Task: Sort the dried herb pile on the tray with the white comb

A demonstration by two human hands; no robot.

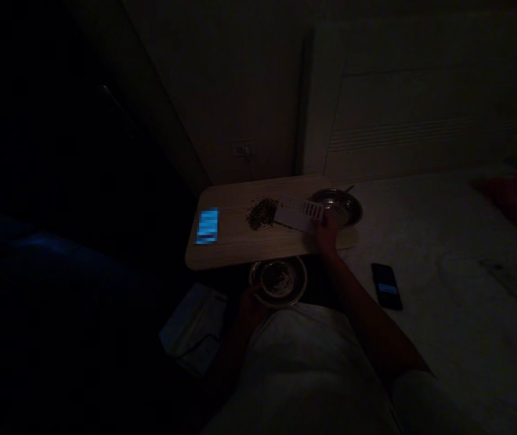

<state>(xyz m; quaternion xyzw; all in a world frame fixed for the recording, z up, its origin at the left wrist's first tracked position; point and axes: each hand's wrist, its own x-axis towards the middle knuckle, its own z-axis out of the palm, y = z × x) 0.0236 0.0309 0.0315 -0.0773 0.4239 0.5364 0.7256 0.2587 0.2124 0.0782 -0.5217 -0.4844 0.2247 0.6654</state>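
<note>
The room is very dark. My left hand (pixel 251 307) is closed on the left rim of a round metal bowl (pixel 301 284), thumb over the edge, just below the front edge of a small wooden table (pixel 235 251). Pale patches show inside the bowl. In my right hand (pixel 326 234) is a flat white slotted plate (pixel 292 216), gripped at its right end, perhaps a grater. Its left end reaches a heap of small dark bits (pixel 262 214) on the tabletop. Behind the right hand stands a second metal bowl (pixel 353 208), with a thin handle at its rim.
A lit phone screen (pixel 207 226) lies at the table's left end. Another phone (pixel 386 286) rests on the pale bedding (pixel 449 241) at right. A whitish box-like object with a cord (pixel 197 326) is low on the left. A wall socket (pixel 241 148) is behind.
</note>
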